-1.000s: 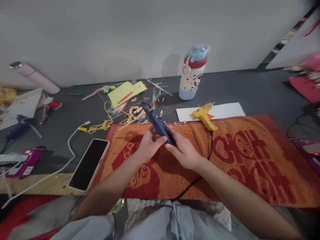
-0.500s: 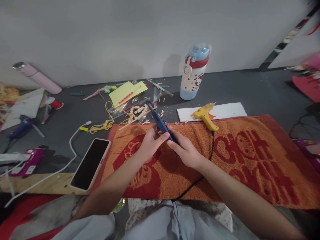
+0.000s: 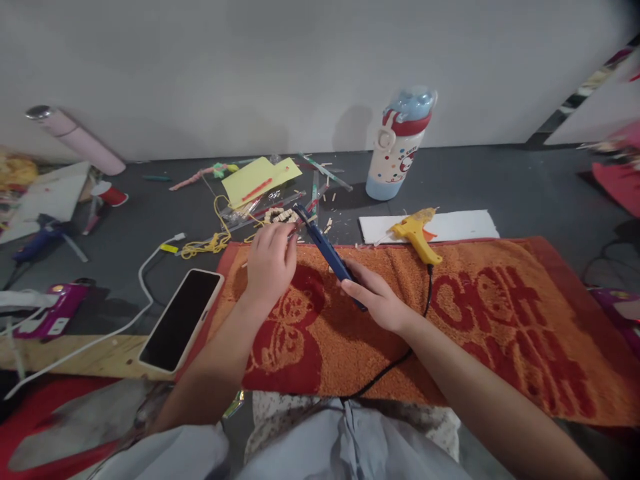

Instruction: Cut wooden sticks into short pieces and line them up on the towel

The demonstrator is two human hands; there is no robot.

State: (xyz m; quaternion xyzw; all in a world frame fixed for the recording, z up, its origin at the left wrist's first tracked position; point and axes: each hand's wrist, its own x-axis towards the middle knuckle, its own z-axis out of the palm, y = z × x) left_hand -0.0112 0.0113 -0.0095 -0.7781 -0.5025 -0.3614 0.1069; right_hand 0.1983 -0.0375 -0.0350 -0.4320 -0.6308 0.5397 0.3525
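Blue tool (image 3: 325, 248): raised over the orange towel (image 3: 350, 353) | right hand (image 3: 375, 293): fingers grasping its lower end | left hand (image 3: 270, 263): fingers bent near its tip, grip unclear | step, apparently: tip work | next calls for: steady right hold

The left hand (image 3: 271, 262) has let go of the blue hand tool (image 3: 325, 249) and moved left, over the orange towel's (image 3: 350, 360) far-left part, its fingertips now beside the tool's far end. The right hand (image 3: 373, 293), which shared the grip earlier, now holds the tool alone.
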